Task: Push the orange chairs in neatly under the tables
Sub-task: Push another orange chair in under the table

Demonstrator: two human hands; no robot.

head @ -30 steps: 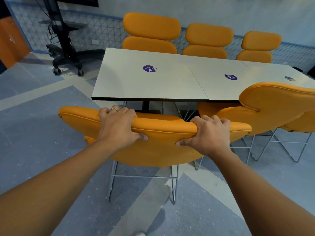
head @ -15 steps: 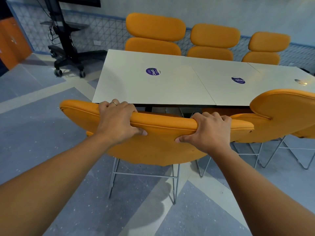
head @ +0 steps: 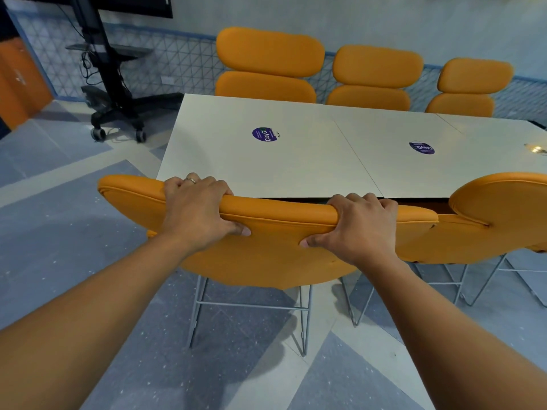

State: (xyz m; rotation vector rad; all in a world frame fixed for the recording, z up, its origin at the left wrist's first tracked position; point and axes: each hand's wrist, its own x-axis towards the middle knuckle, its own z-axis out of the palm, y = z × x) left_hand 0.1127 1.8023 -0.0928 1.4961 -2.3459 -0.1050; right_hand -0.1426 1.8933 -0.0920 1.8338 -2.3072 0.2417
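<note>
I am gripping the top edge of the orange chair with my left hand and right hand, the table just beyond my knuckles. I should be pushing both sides evenly, avoiding the neighbour chair beside my right hand.

The back of the chair is hiding its seat and the fingertips of the left hand and right hand; the right edge is cutting off the next chair.

Both forearms are bare. The left hand wears a thin silvery ring on one finger.
</note>
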